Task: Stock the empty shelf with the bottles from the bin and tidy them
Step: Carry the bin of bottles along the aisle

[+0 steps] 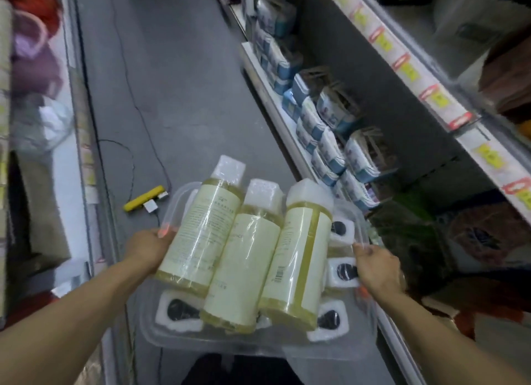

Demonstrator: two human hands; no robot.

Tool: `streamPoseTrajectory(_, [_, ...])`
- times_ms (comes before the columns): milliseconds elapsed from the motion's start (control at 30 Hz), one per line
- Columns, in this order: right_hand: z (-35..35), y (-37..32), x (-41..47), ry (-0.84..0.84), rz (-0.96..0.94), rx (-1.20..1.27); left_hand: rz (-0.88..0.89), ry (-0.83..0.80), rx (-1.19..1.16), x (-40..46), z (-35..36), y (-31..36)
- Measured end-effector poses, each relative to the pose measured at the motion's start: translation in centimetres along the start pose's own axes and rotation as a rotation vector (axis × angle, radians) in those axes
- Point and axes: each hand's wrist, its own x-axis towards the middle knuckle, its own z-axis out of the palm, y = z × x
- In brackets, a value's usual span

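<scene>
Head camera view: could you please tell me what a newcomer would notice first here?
Three yellow shrink-wrapped bottles lie on top of a clear plastic bin in the lower middle, with the left hand and right hand gripping its sides. Blue-and-white packs line the shelf on the right.

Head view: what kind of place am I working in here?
Most likely a shop aisle: price-tag strips along the shelf edges, stacked blue-and-white packs on the lower shelf, and both hands carrying a clear bin of bottles.

A shop aisle: stocked shelves (301, 103) edged with price tags (408, 68).
</scene>
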Motion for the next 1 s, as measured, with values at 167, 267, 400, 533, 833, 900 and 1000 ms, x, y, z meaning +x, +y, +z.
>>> streamPoseTrajectory(167, [0.0,-9.2,5.3,-0.056,-0.093,-0.116,-0.064,0.039,-0.032,5.1,-4.6,3.2])
streamPoseTrajectory(267, [0.3,-14.2,8.3,-0.043,-0.135,-0.159,-0.079,0.054,-0.063,8.8,-7.3,5.6])
streamPoseTrajectory(400, [1.1,-20.1,12.0,-0.021,-0.076,-0.09,-0.037,0.033,-0.047,15.2,-11.0,9.2])
streamPoseTrajectory(533, [1.5,-26.0,15.1,0.01,0.006,-0.089,0.055,0.002,0.029,21.8,-14.5,13.5])
streamPoseTrajectory(833, [1.2,-38.1,22.3,0.031,0.031,-0.066,0.083,-0.06,0.001,34.4,-21.1,21.4])
streamPoseTrajectory(900, [1.4,-40.0,24.8,0.029,0.029,-0.061,0.084,-0.051,0.033,36.8,-21.9,23.5])
streamPoseTrajectory(1000, [1.6,-42.8,28.8,0.024,0.041,-0.053,0.055,-0.03,0.031,40.4,-22.7,26.9])
